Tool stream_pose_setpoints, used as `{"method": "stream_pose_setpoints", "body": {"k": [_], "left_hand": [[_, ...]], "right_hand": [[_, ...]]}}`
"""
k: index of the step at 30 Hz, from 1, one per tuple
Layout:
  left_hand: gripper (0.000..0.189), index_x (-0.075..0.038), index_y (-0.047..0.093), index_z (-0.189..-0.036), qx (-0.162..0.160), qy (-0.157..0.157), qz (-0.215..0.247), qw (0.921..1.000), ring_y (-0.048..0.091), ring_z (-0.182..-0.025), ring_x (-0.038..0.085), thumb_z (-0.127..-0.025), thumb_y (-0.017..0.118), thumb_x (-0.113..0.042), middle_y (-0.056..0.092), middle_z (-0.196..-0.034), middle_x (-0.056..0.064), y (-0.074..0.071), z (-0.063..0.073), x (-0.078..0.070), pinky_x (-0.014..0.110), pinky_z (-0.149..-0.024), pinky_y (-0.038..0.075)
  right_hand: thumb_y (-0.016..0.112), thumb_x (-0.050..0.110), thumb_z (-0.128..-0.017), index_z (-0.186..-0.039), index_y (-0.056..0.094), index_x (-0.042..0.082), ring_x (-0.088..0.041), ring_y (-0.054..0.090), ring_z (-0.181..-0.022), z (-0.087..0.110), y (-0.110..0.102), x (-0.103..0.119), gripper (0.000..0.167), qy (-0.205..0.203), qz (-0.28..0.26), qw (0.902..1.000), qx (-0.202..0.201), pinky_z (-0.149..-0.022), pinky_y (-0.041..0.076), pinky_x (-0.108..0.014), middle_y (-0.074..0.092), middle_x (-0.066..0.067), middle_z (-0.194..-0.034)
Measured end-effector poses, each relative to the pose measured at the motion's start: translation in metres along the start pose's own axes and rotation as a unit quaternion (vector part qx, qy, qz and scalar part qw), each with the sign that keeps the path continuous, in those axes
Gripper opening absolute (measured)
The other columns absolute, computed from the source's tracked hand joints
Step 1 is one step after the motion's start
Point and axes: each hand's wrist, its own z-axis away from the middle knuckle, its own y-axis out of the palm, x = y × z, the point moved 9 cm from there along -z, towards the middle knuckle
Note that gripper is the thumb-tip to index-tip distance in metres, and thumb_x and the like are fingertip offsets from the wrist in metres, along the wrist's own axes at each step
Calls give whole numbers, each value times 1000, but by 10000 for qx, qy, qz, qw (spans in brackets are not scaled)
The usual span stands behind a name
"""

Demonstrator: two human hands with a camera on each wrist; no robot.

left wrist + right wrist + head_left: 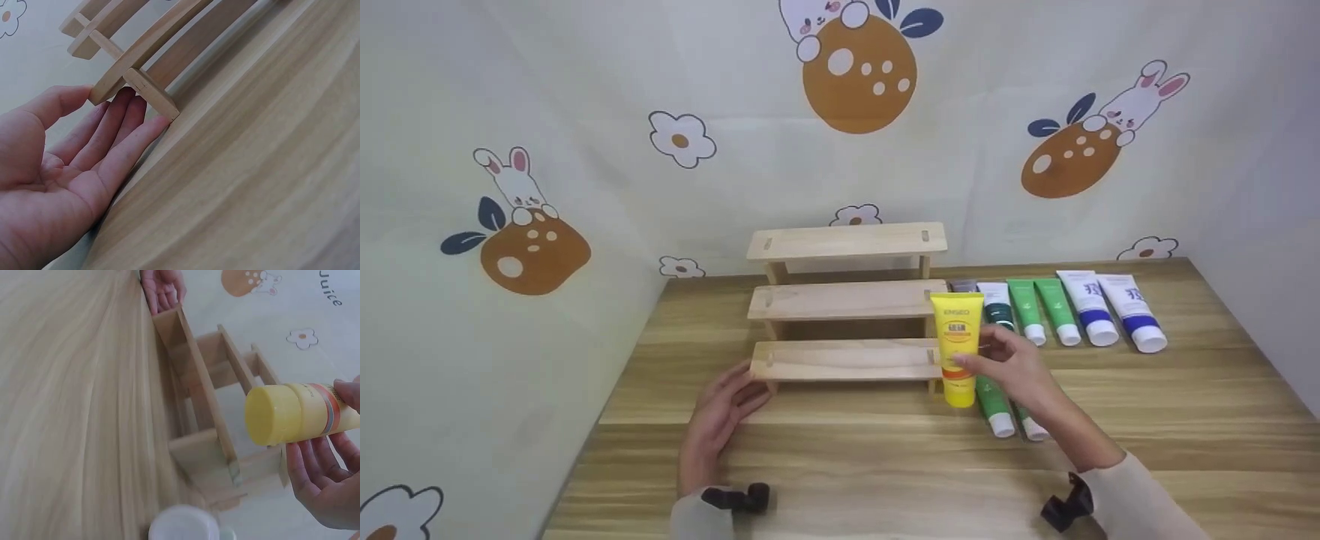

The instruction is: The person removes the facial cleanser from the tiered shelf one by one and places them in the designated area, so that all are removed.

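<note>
A yellow tube (958, 337) stands upright in my right hand (1020, 367), cap downward, gripped between thumb and fingers. It hangs in front of the right end of a three-tier wooden display stand (847, 361). In the right wrist view the yellow cap (267, 416) points left, beside the stand's boards. My left hand (720, 412) rests at the stand's left end. The left wrist view shows that thumb on the corner of the lowest board (112, 79) and the other fingers, fairly straight, against its leg (154, 98).
Right of the stand lie several tubes, among them green tubes (1057, 311) and white-and-blue tubes (1132, 311). Two more green tubes (996, 412) lie nearer, partly behind the right hand. Printed cloth (720, 202) backs the wooden table (847, 457).
</note>
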Motion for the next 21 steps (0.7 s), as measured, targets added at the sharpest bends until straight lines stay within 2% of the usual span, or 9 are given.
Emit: {"method": "stream_pose_setpoints", "body": {"k": [4,9,12,16,21], "left_hand": [[45,10,42,-143,-40,21,84,10000,68,-103,24,-102,52,-5,63,-120,15,-2,1,0,44,-97,60],[47,9,42,-145,-35,-12,-31,10000,69,-101,21,-102,53,-6,66,-115,10,-2,1,1,40,-96,61],[46,8,43,-144,-47,-46,-80,9999,69,-101,20,-102,53,-6,67,-113,8,-1,1,2,39,-95,62],[43,8,45,-143,-27,-39,-55,10000,68,-104,22,-102,53,-7,65,-117,11,0,0,1,42,-98,60],[44,8,46,-142,-75,-61,4,10000,68,-105,23,-101,55,-7,65,-120,12,0,1,1,43,-99,60]], "right_hand": [[76,43,-88,-128,59,7,-22,63,-112,0,-11,-8,57,44,193,9998,5,-97,58,-30,63,-12,-129],[75,37,-90,-129,59,3,-19,65,-109,2,-29,-17,55,16,161,9999,44,-89,59,-24,65,-16,-127],[73,35,-92,-132,56,1,-13,66,-102,4,-42,-24,55,26,102,9999,87,-85,60,-23,67,-14,-123],[70,38,-94,-137,50,2,-7,66,-98,6,-59,-35,60,189,35,9997,170,-87,61,-26,68,-8,-121],[67,41,-96,-148,39,3,-9,66,-103,8,-74,-48,70,434,15,9983,382,-90,61,-28,60,-17,-136]]}}
